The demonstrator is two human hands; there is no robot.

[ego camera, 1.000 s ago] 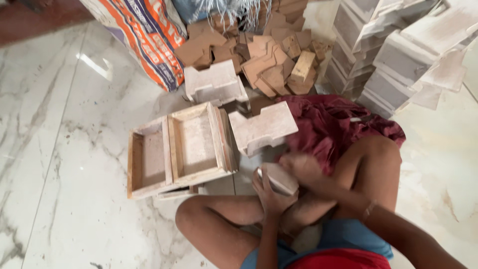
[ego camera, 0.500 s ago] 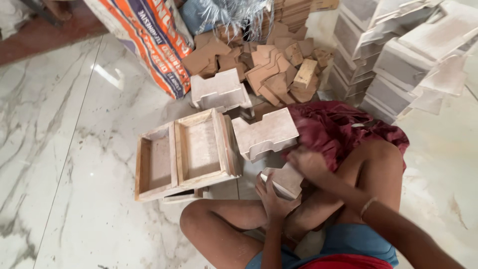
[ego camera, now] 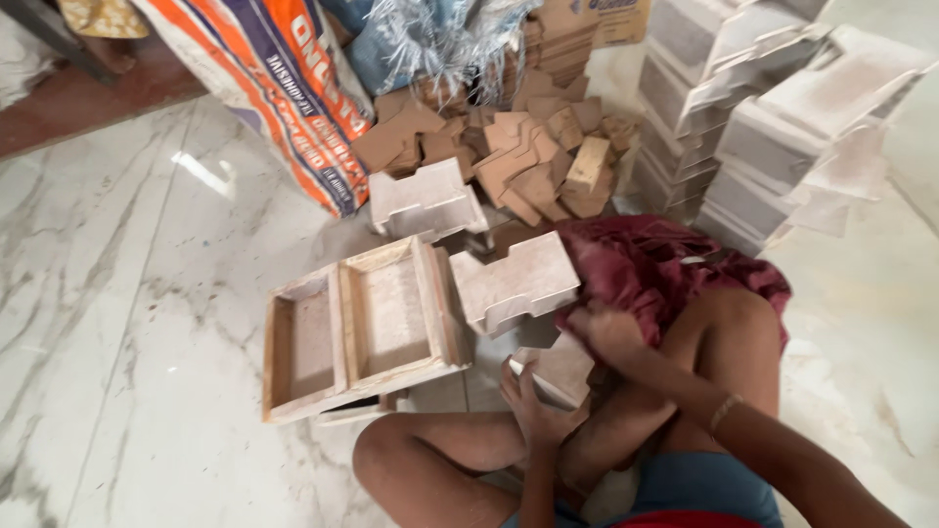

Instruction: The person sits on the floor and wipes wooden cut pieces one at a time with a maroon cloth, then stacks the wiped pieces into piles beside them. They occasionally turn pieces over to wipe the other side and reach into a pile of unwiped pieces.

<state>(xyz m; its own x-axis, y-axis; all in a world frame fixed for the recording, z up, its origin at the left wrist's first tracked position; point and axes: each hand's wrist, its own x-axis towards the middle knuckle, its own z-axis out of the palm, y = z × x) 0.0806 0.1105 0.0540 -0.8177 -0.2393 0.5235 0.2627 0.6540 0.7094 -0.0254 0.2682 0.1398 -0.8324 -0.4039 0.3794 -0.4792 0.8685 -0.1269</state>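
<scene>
The person sits on the marble floor [ego camera: 127, 293], knees up, and both hands meet low in the middle of the view. The left hand [ego camera: 533, 406] is wrapped around the near edge of a small pale board [ego camera: 559, 370], fingers clamped on it. The right hand [ego camera: 606, 332] sits on the board's far end, against the maroon cloth [ego camera: 665, 264]; whether its fingers are closed on the board cannot be told, as the hand is blurred. The board lies between the knees, tilted, its long axis running from lower left to upper right, toward the cloth.

Just beyond it lies a notched panel [ego camera: 514, 284], lying flat, its long side angled the same way. Left of that stands the two-compartment wooden tray [ego camera: 357, 328], open side up, its right wall close to the panel. Another notched piece [ego camera: 425, 200] lies farther off, before a heap of brown offcuts [ego camera: 533, 156] and a striped sack [ego camera: 274, 88]. Stacked grey boxes [ego camera: 763, 127] crowd the upper right.

Open room lies to the left, where bare marble stretches away. Ahead and to the right it is tight.
</scene>
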